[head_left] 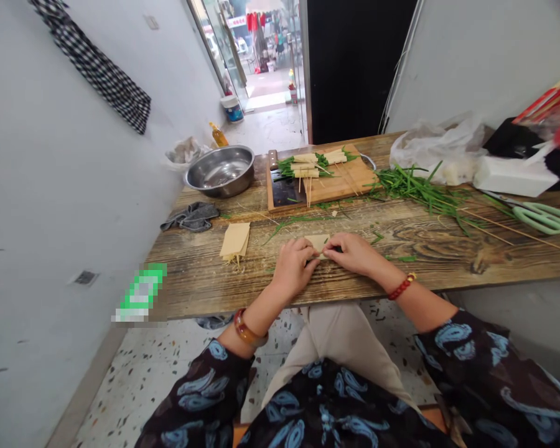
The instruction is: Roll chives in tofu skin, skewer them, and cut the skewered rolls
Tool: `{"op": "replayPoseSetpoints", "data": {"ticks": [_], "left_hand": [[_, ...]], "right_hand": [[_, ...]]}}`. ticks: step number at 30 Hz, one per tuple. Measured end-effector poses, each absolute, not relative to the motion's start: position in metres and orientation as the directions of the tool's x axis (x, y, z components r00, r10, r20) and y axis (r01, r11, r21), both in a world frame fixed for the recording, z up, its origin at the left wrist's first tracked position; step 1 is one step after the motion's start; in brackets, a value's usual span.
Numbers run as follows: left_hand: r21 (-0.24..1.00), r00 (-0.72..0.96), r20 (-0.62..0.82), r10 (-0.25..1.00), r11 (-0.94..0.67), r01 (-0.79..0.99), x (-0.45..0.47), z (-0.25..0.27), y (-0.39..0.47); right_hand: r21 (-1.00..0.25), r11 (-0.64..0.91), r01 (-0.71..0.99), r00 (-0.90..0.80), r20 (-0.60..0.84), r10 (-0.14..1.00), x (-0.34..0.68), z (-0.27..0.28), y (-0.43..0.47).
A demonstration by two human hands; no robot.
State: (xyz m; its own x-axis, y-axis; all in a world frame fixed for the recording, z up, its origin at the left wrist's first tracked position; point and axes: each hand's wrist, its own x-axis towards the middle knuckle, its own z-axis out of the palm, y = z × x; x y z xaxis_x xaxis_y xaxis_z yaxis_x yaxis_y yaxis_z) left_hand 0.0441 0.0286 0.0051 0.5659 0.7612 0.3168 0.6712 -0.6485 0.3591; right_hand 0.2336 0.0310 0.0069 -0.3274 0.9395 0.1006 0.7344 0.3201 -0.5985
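Observation:
Between my hands a pale tan tofu skin sheet [316,240] lies on the wooden table, partly covered by my fingers. My left hand [293,264] is closed with its fingertips on the sheet's left near edge. Thumb and fingers of my right hand [350,254] pinch the same sheet at its near right side. A bit of green shows on the sheet; anything rolled inside is hidden. To the left of my hands sits a stack of tofu skin sheets [236,240]. Finished-looking rolls with greens [305,167] and thin skewers rest on a cutting board [340,182].
A cleaver [285,186] lies on the board's left part. Left of it stand a steel basin [221,171] and a grey cloth [193,216]. Loose green chives [420,190], green-handled scissors [544,216], a white box [516,174] and a plastic bag [436,146] occupy the right.

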Motion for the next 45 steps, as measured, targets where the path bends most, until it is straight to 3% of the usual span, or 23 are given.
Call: {"op": "replayPoseSetpoints", "data": {"ticks": [5,9,15,19,21,23,30,35,39,45], "left_hand": [[0.114,0.654,0.343,0.674,-0.721,0.684,0.045,0.01,0.028],[0.044,0.695,0.291,0.658,-0.734,0.677,0.046,0.012,0.027],[0.058,0.687,0.228,0.69,-0.714,0.698,0.049,0.012,0.029],[0.119,0.659,0.222,0.718,-0.691,0.713,0.049,0.011,0.029],[0.135,0.659,0.22,0.719,-0.692,0.709,0.049,0.01,0.029],[0.144,0.659,0.223,0.718,-0.693,0.706,0.049,0.01,0.029],[0.175,0.644,0.243,0.725,-0.686,0.706,0.048,0.007,0.029],[0.211,0.619,0.248,0.745,-0.666,0.716,0.048,0.007,0.03],[0.15,0.606,0.265,0.75,-0.653,0.743,0.048,0.008,0.026],[0.088,0.618,0.293,0.729,-0.665,0.742,0.048,0.009,0.025]], "right_hand": [[-0.606,0.311,0.733,-0.324,0.092,0.942,0.234,0.007,0.032],[-0.607,0.304,0.734,-0.338,0.062,0.939,0.234,0.009,0.033],[-0.626,0.328,0.707,-0.344,0.1,0.934,0.237,0.006,0.035],[-0.668,0.403,0.626,-0.221,0.344,0.913,0.249,0.006,0.032],[-0.647,0.444,0.62,-0.141,0.465,0.874,0.254,0.008,0.026],[-0.583,0.497,0.642,-0.165,0.528,0.833,0.255,0.012,0.017],[-0.338,0.592,0.731,-0.431,0.444,0.786,0.245,0.005,0.004],[-0.389,0.631,0.672,-0.467,0.439,0.768,0.248,-0.006,0.016],[-0.406,0.64,0.653,-0.491,0.416,0.765,0.247,-0.005,0.021],[-0.417,0.536,0.734,-0.417,0.346,0.84,0.244,-0.004,0.022]]}}
